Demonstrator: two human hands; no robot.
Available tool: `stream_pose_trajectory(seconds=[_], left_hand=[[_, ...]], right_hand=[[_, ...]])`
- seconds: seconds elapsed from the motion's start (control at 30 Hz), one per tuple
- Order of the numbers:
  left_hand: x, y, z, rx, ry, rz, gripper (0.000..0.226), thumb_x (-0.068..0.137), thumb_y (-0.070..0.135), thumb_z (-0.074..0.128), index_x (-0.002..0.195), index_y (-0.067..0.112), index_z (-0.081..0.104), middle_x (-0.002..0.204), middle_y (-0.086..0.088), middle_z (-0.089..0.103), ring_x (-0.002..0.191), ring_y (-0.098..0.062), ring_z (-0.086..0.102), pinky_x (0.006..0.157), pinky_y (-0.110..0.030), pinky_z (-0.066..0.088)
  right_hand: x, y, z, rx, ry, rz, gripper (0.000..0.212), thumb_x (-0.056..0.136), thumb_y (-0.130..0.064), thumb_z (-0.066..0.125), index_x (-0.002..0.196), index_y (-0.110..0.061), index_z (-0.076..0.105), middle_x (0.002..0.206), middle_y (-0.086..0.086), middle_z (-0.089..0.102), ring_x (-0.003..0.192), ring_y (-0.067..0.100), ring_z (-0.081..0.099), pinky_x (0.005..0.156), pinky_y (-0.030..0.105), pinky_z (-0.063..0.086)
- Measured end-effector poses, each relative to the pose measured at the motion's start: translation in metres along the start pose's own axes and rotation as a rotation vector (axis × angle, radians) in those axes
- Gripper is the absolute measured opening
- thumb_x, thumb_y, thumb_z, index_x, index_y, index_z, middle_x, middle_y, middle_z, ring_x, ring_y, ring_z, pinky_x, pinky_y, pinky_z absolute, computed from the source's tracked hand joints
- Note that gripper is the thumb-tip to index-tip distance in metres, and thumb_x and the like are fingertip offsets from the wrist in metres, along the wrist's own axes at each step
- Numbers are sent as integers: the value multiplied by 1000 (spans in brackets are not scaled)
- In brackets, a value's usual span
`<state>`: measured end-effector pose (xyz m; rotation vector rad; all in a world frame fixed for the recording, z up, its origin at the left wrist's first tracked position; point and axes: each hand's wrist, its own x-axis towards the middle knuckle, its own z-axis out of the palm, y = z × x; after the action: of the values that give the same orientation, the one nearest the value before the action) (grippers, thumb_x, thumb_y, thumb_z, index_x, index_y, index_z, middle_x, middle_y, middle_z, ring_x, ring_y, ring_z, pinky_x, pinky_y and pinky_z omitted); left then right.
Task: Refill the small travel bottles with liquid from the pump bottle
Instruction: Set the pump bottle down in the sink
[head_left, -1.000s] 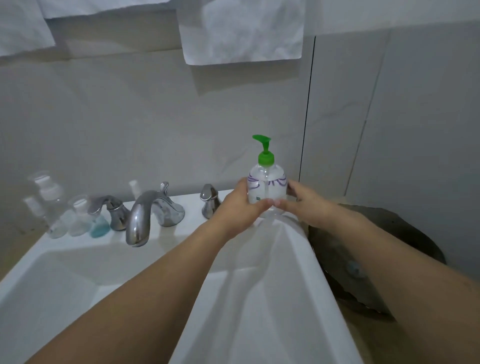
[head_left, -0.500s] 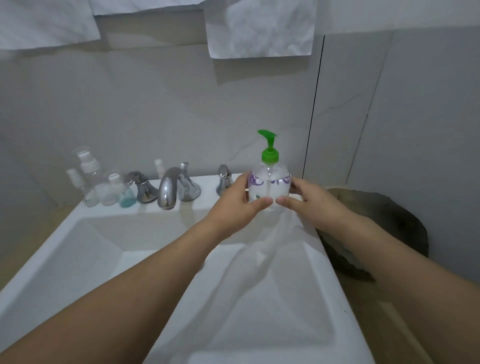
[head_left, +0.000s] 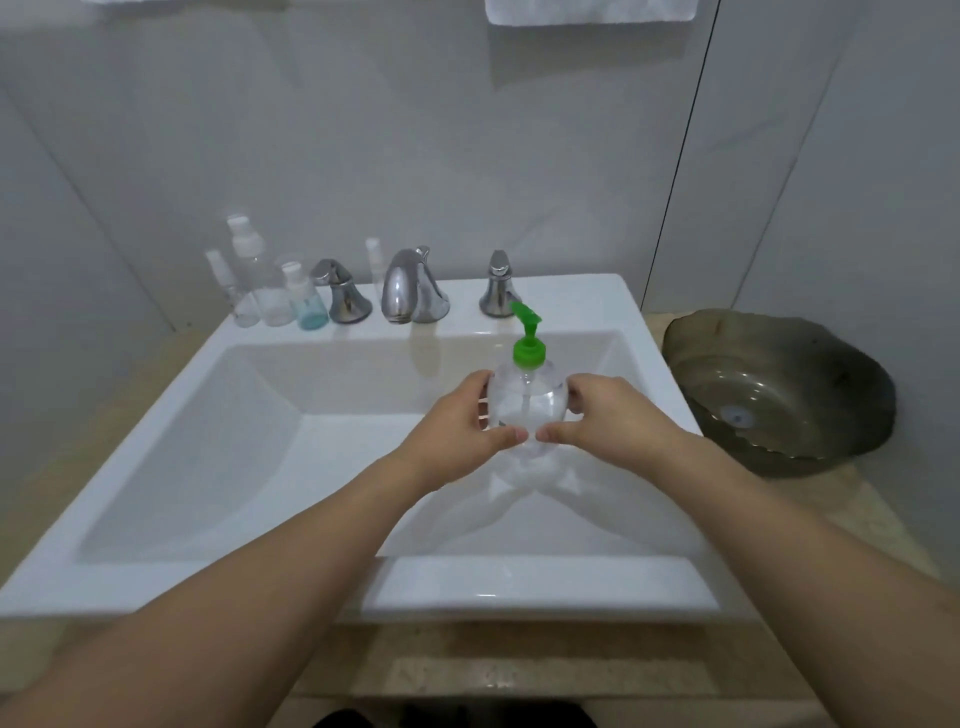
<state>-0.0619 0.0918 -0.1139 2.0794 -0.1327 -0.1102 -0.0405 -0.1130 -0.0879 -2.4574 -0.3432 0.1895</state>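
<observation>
A clear plastic pump bottle (head_left: 527, 402) with a glossy green plastic pump head (head_left: 528, 338) is seen over a smooth, glossy white ceramic sink (head_left: 519, 584). Polished chrome metal is shown on the faucet (head_left: 408, 286) and its two handles, beside small travel bottles (head_left: 270, 286) of transparent plastic. A translucent, smoky glass-like bowl (head_left: 779, 389) is set on a matt, speckled stone-look worktop (head_left: 493, 670).

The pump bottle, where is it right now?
In the head view the pump bottle is held over the sink basin, right of centre, between the left hand and right hand.
</observation>
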Motion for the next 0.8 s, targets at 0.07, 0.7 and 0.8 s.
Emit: stream_pose_trajectory(seconds=[0.07, 0.7, 0.8], left_hand=[[4, -10, -1, 9, -8, -20, 65, 81, 24, 83, 138, 23, 50, 132, 9, 63, 118, -11, 65, 104, -42, 53], [34, -46, 7, -54, -116, -231, 75, 80, 10, 85, 142, 16, 43, 135, 4, 58, 117, -16, 65, 92, -30, 57], [31, -46, 5, 5, -150, -259, 72, 83, 10, 82, 143, 16, 43, 139, 1, 58, 114, -18, 67, 96, -35, 55]], right_hand=[[7, -3, 8, -28, -24, 34, 36, 75, -37, 79, 100, -17, 62, 97, -1, 64, 87, 16, 61, 76, 31, 50], [37, 12, 48, -49, -125, 222, 59, 68, -36, 84, 112, -15, 51, 104, 1, 61, 91, 18, 60, 80, 36, 52], [26, 7, 47, 6, -116, 250, 55, 73, -35, 80, 115, -15, 51, 108, 0, 60, 94, 18, 59, 80, 34, 50]])
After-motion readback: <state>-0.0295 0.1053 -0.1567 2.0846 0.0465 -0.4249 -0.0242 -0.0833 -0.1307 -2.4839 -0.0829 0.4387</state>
